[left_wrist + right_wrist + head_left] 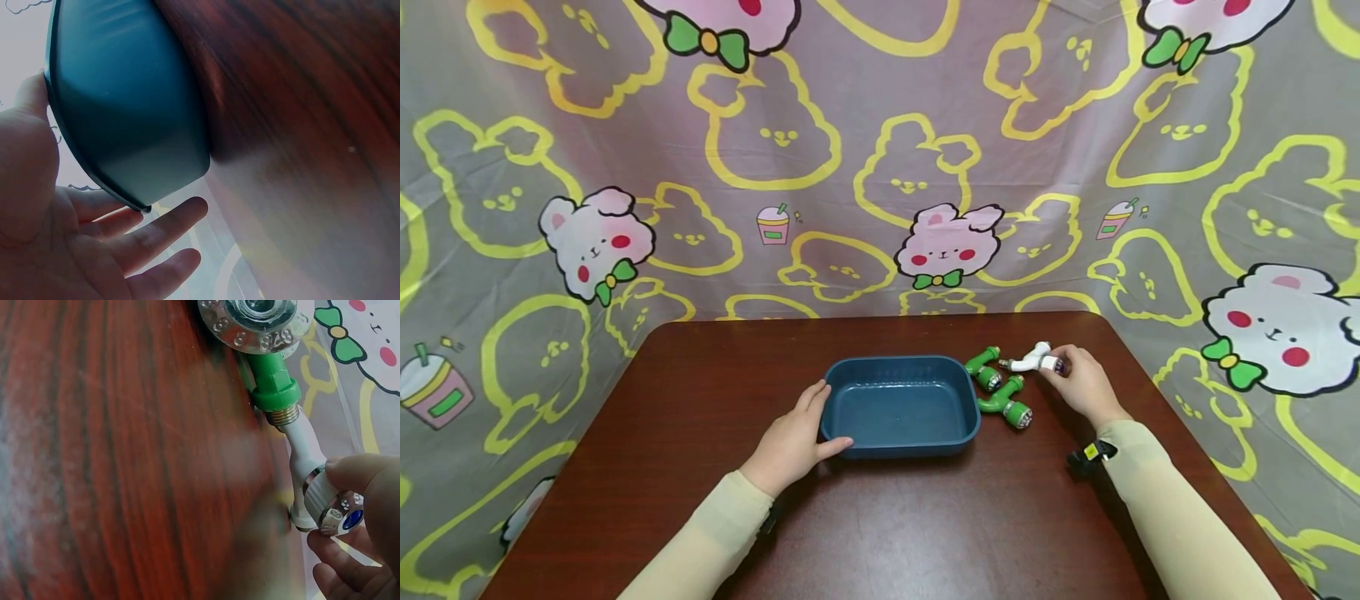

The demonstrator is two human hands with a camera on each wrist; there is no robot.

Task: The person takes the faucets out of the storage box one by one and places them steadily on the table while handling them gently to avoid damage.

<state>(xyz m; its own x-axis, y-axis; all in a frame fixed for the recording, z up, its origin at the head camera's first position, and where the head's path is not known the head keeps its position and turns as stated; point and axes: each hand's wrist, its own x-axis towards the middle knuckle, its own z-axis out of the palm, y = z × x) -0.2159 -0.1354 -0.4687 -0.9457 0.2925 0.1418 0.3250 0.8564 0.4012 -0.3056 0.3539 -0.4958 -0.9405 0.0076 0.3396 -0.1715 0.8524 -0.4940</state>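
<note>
A dark blue plastic basin (898,421) sits in the middle of the table. My left hand (790,442) lies at its left end, thumb along the near corner and fingers spread by the rim; the left wrist view shows the fingers mostly straight against the basin (125,106). At the right, my right hand (1086,385) pinches a white faucet (1032,358) by its round knob, which has a blue-centred cap (353,519) in the right wrist view. Two green faucets, a rear one (991,380) and a front one (1018,415), lie between basin and white faucet.
The reddish-brown wooden table (700,400) reaches back to a curtain (850,167) printed with cartoon animals, which also hangs on both sides. A dark wrist device (1088,457) is strapped at the right sleeve.
</note>
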